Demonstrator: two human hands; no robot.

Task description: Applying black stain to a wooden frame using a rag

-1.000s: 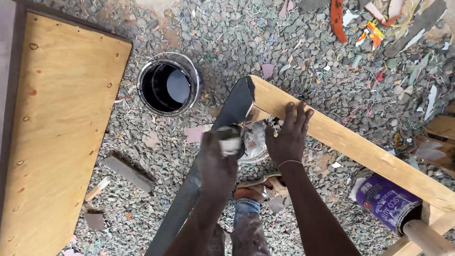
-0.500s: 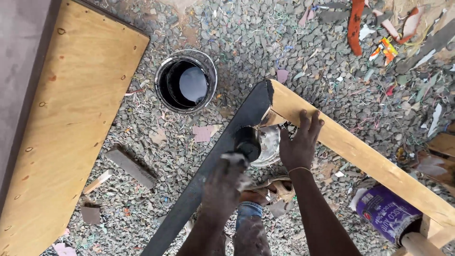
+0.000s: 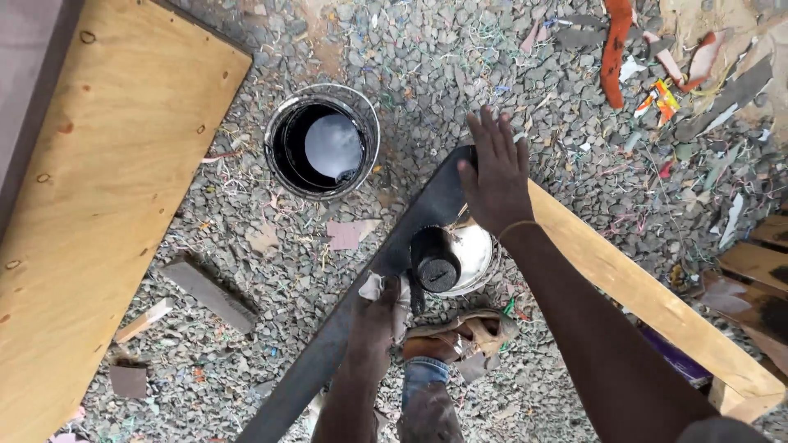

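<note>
My left hand (image 3: pixel 373 316) is shut on a small stained rag (image 3: pixel 386 289), pressed against the black-painted side of a wooden frame (image 3: pixel 361 295). My right hand (image 3: pixel 497 168) lies flat with fingers spread on the corner where that dark board meets the bare pale board (image 3: pixel 640 295). A black-coated tin (image 3: pixel 435 260) sits in a shiny metal bowl (image 3: pixel 476 246) just below the corner, between my hands. My sandalled foot (image 3: pixel 460 335) stands beside the bowl.
A round can of black liquid (image 3: pixel 322 141) stands on the gravel to the upper left of the frame. A large plywood sheet (image 3: pixel 90 205) lies at the left. Wood offcuts (image 3: pixel 205 291) and coloured scraps litter the gravel; more boards lie at the right edge.
My right hand has slid up from the inner corner to the top of the corner and flattened. My left hand has moved down the dark board, uncovering the black tin.
</note>
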